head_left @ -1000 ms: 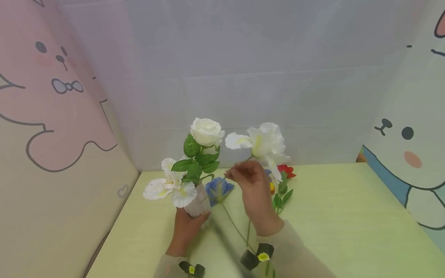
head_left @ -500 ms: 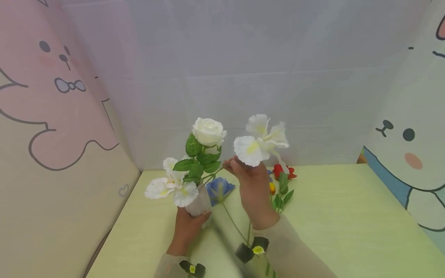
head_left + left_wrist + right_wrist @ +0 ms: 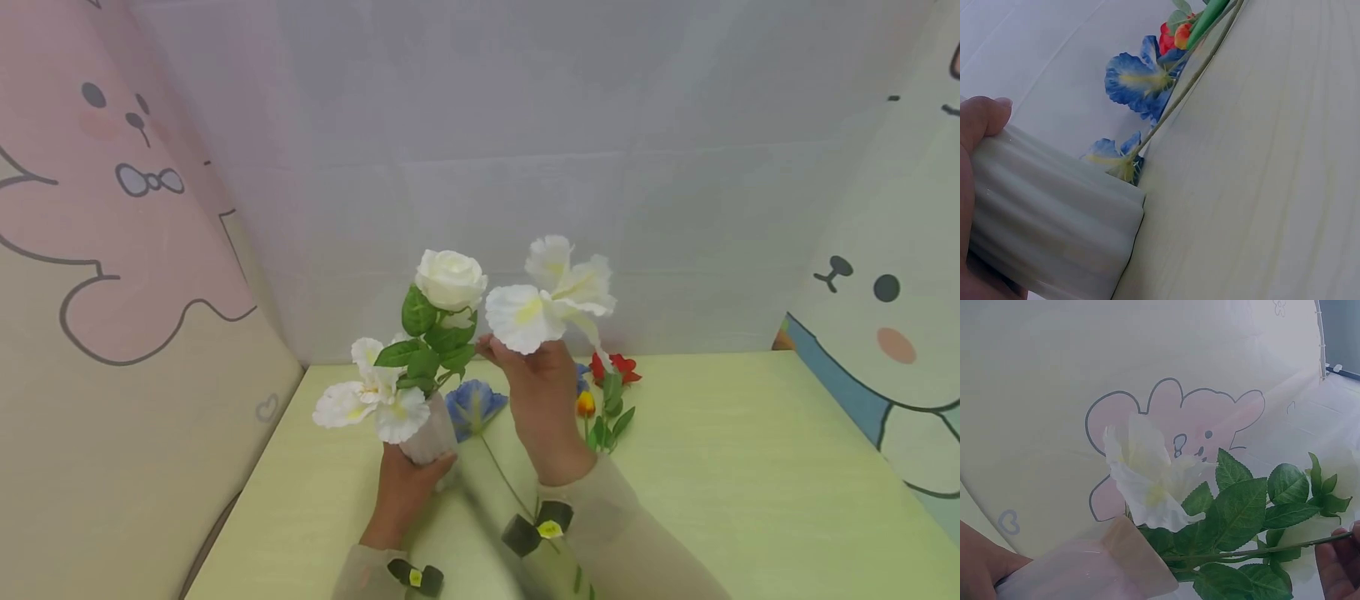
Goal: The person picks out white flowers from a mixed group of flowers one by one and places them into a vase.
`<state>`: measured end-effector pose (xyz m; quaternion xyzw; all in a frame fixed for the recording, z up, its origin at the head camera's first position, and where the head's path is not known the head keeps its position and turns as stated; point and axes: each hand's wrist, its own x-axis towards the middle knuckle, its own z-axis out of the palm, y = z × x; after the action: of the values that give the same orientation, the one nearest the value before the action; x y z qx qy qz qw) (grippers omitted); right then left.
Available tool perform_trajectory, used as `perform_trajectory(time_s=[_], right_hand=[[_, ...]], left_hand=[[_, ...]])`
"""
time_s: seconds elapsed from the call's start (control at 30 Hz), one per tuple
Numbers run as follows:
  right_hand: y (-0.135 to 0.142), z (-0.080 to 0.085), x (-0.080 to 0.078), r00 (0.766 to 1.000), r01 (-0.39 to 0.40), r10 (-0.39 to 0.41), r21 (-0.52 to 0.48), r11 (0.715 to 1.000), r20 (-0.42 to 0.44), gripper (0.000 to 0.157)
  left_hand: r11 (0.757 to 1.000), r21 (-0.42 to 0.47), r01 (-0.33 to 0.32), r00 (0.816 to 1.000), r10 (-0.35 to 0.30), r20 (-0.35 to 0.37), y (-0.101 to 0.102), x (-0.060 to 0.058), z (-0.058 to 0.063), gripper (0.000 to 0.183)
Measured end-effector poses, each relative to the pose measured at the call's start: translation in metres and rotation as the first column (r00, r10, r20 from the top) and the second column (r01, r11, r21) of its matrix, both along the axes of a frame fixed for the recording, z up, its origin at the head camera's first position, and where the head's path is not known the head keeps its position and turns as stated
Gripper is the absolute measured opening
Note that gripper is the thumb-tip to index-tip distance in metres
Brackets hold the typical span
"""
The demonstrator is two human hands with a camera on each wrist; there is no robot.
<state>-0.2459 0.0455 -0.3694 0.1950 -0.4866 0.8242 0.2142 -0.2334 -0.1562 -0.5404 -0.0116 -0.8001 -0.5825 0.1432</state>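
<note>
My left hand [image 3: 408, 487] grips the fluted white vase [image 3: 431, 433] around its side. In the left wrist view the vase [image 3: 1060, 212] stands on the table. A white rose [image 3: 452, 281] with green leaves and a ruffled white iris [image 3: 371, 396] rise from its mouth. To the right, my right hand [image 3: 547, 412] pinches the stem of another white iris [image 3: 555, 300], whose bloom sits above the knuckles. In the right wrist view the pinched stem [image 3: 1260, 552] runs past the rose leaves to the vase's rim [image 3: 1147, 556].
A blue flower [image 3: 474, 408] lies right of the vase, its long stem toward the front. Beyond my right hand lie a red flower [image 3: 622, 367], an orange-yellow bud [image 3: 586, 404] and green leaves [image 3: 621, 421]. Printed curtains [image 3: 450, 100] enclose the table [image 3: 750, 467].
The right hand has tilted the held iris upright and drawn it left toward the vase; its stem end has come to the vase mouth. The left hand has kept its hold on the vase.
</note>
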Motion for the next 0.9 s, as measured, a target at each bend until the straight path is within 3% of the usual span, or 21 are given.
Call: perform_trajectory(time_s=[0.2, 0.3, 0.37, 0.4, 0.5, 0.7, 0.9], right_hand=[[-0.005, -0.002, 0.0, 0.995, 0.098, -0.098, 0.119, 0.988, -0.001, 0.019], [-0.006, -0.004, -0.001, 0.981, 0.196, -0.189, 0.223, 0.955, -0.051, 0.017], [-0.006, -0.005, -0.001, 0.965, 0.262, -0.255, 0.31, 0.914, -0.064, 0.016], [-0.006, -0.005, -0.002, 0.959, 0.281, -0.274, 0.341, 0.897, -0.069, 0.016], [-0.008, -0.006, -0.002, 0.958, 0.275, -0.283, 0.384, 0.882, -0.036, 0.018], [-0.015, -0.016, -0.001, 0.972, 0.166, -0.216, 0.393, 0.905, 0.088, 0.019], [-0.021, -0.025, -0.005, 0.98, 0.156, -0.189, 0.338, 0.928, 0.066, 0.02]], left_hand=[[1.0, 0.0, 0.0, 1.0, 0.0, -0.006, 0.0, 0.0, 0.001, 0.085], [1.0, -0.006, -0.001, 1.0, 0.001, -0.014, 0.0, -0.001, 0.0, 0.086], [1.0, -0.012, -0.004, 1.0, 0.004, -0.021, 0.0, -0.001, 0.0, 0.086], [1.0, -0.014, -0.005, 1.0, 0.005, -0.025, 0.0, -0.001, 0.0, 0.087], [1.0, -0.017, -0.009, 0.999, 0.009, -0.032, 0.0, -0.001, 0.001, 0.086], [1.0, -0.006, -0.009, 1.0, 0.008, -0.018, 0.0, 0.0, 0.0, 0.085], [1.0, 0.015, -0.001, 1.0, 0.001, -0.003, -0.001, 0.0, -0.001, 0.083]])
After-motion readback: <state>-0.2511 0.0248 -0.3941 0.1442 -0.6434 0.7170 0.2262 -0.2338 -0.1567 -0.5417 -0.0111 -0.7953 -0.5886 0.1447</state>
